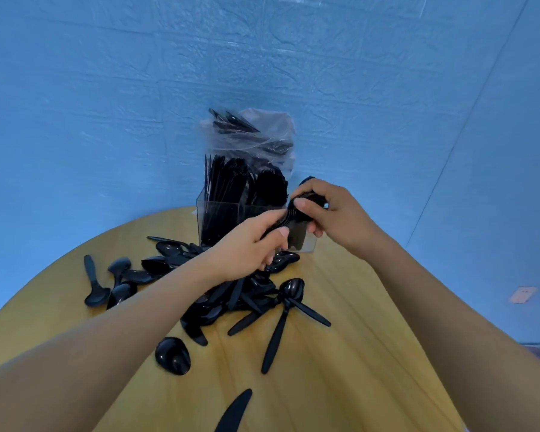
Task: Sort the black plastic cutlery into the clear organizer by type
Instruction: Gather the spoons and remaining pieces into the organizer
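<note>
The sorting looks roughly half done. The clear organizer (pixel 219 213) stands at the far edge of the wooden counter (pixel 356 353), and its compartments already hold upright black pieces, packed tight; which type sits in which compartment is hard to tell. Behind it a clear plastic bag (pixel 262 132) holds more cutlery. Both hands meet just in front of the organizer: the left hand (pixel 250 244) and the right hand (pixel 328 213) each grip a small stack of black spoons (pixel 296 213) between them, apparently squaring it up before it goes in. Plenty remains: a loose pile (pixel 231 294) of spoons and knives lies on the counter below the hands, with stray pieces scattered nearer the viewer.
</note>
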